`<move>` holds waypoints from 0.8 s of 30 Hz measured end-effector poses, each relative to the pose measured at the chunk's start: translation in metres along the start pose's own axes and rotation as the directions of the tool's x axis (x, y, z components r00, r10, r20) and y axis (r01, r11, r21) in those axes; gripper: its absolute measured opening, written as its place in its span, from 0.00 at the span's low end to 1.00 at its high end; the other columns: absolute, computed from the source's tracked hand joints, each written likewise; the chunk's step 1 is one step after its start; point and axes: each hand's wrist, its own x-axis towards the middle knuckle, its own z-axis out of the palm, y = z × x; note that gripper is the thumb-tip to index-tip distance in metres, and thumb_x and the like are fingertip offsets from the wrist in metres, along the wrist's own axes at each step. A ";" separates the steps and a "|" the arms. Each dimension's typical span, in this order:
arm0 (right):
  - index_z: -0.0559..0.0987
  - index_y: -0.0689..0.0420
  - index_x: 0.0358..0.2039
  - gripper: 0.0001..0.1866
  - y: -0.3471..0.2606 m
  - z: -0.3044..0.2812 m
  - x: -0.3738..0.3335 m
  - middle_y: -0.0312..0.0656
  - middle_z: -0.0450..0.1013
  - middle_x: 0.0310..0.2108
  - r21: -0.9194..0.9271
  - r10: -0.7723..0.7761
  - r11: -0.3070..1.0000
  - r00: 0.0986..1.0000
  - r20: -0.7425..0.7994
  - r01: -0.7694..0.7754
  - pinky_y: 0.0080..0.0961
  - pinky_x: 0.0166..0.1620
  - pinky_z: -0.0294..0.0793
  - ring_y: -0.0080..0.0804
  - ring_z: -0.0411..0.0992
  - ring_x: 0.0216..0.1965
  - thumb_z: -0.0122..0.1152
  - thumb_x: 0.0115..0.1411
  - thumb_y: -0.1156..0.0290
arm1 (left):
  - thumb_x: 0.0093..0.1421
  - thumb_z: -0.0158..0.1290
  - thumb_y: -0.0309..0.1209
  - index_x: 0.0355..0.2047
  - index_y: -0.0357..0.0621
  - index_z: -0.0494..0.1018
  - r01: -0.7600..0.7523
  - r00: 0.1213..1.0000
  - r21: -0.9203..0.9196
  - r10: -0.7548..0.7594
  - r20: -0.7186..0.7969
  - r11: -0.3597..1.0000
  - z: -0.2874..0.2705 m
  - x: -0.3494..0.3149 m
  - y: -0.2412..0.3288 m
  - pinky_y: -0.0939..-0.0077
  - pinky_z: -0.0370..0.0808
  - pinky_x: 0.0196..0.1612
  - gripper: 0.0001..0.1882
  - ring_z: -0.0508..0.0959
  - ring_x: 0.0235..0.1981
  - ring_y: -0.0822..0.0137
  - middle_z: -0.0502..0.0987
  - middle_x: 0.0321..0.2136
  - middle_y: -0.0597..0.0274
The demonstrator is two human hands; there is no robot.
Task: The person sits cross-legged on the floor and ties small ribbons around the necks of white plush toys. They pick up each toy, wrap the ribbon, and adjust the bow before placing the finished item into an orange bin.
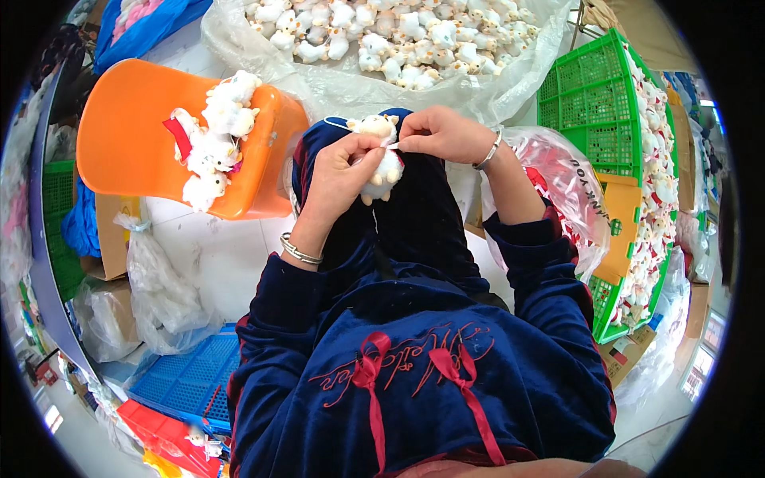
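A small white plush toy (383, 174) with tan feet rests upright over my lap, a bit of red at its side. My left hand (341, 174) is closed at its neck, thumb and fingers pinched together against the toy. From the other side my right hand (446, 134) pinches a thin white strip (393, 146) at the toy's neck. The strip runs toward my left fingertips, which partly hide it. A white cord loop shows beside the toy's head.
Left, an orange chair (131, 131) bears several white plush toys (231, 107). Ahead, a clear plastic sheet (327, 88) holds a heap of them. At right stand a green crate (590, 99) full of toys and a clear bag (550, 159) with red pieces. A blue crate (187, 374) sits lower left.
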 end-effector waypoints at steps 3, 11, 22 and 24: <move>0.80 0.62 0.31 0.11 0.004 0.003 0.000 0.30 0.71 0.21 -0.019 0.022 1.000 0.996 -0.087 -0.024 0.24 0.30 0.67 0.19 0.65 0.25 0.63 0.65 0.68 | 0.65 0.60 0.29 0.43 0.38 0.81 0.012 0.998 -0.053 -0.009 0.057 0.999 -0.001 -0.003 0.004 0.87 0.71 0.36 0.09 0.75 0.31 0.84 0.80 0.30 0.71; 0.82 0.60 0.33 0.11 0.001 -0.003 -0.008 0.26 0.74 0.25 0.283 0.073 0.953 0.988 0.139 -0.110 0.19 0.30 0.65 0.16 0.66 0.26 0.63 0.67 0.64 | 0.66 0.60 0.30 0.42 0.36 0.80 0.067 0.991 -0.053 -0.060 0.118 0.996 -0.009 0.001 0.004 0.83 0.75 0.40 0.09 0.78 0.34 0.81 0.82 0.33 0.68; 0.80 0.60 0.50 0.13 -0.003 0.031 -0.011 0.31 0.78 0.32 0.586 -0.018 0.806 0.992 -0.124 0.088 0.15 0.39 0.73 0.16 0.74 0.34 0.66 0.65 0.74 | 0.66 0.60 0.32 0.43 0.37 0.81 0.093 0.979 -0.055 -0.081 0.186 0.994 -0.013 0.008 0.008 0.84 0.75 0.40 0.11 0.79 0.36 0.79 0.83 0.35 0.67; 0.80 0.60 0.47 0.11 -0.006 0.034 -0.009 0.31 0.78 0.30 0.525 -0.039 0.843 0.987 -0.156 0.116 0.16 0.39 0.73 0.16 0.73 0.33 0.66 0.64 0.74 | 0.66 0.61 0.33 0.43 0.37 0.80 0.068 0.980 -0.062 -0.055 0.193 0.996 -0.014 0.009 0.004 0.84 0.76 0.39 0.11 0.80 0.34 0.79 0.83 0.34 0.66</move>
